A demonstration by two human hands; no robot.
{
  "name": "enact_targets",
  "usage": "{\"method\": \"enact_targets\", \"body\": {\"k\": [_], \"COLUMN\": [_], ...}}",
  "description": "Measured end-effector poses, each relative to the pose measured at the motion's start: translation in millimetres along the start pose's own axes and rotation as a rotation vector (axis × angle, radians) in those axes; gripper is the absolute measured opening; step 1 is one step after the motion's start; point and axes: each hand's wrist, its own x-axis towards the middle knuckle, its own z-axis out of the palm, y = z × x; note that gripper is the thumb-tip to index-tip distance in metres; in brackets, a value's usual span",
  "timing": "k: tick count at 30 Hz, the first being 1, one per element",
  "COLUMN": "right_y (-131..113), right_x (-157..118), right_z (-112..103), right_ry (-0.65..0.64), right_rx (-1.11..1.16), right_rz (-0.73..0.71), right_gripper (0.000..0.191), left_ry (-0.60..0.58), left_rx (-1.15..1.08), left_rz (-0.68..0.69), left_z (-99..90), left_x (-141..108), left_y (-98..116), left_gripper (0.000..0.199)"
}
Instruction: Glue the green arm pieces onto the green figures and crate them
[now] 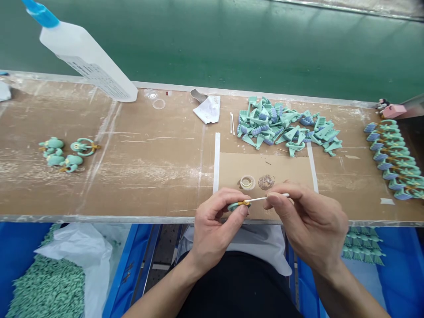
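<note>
My left hand (217, 223) pinches a small mint-green plastic piece (236, 206) with a yellow part (245, 202) at its end. My right hand (306, 218) holds a white cotton swab (265, 198) between thumb and fingers, and the swab's tip touches the yellow part. Just beyond the hands, on a brown cardboard sheet (265, 165), stand a small round clear dish with yellowish contents (247, 182) and a round brownish speckled object (266, 182). Neither hand touches them.
A heap of mint-and-blue parts (285, 126) lies on the wooden bench (149, 176) beyond the cardboard. Assembled pieces lie at right (392, 159) and left (68, 154). A white squeeze bottle (86, 62) lies at the back. Below the bench edge stand blue bins (397, 282).
</note>
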Motion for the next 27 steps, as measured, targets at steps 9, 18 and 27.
{"method": "enact_targets", "body": {"k": [9,18,27], "right_y": [-1.4,-0.5,4.0], "right_x": [-2.1,-1.9,-3.2], "right_z": [-5.6,-10.7,-9.0], "right_ry": [-0.060,-0.077,-0.045], "right_rx": [0.014,-0.037,-0.044], "right_rz": [-0.051,-0.091,-0.065], "right_gripper": [0.018,0.017,0.016], "left_ry": [0.022,0.031,0.027], "left_rx": [0.080,0.115,0.108], "left_rz": [0.083,0.136,0.150], "left_z": [-2.7,-1.5,-1.5], "left_x": [-0.2,1.2,0.4], "left_y": [-3.9,-1.2,0.3], "left_gripper": [0.010,0.014,0.017]}}
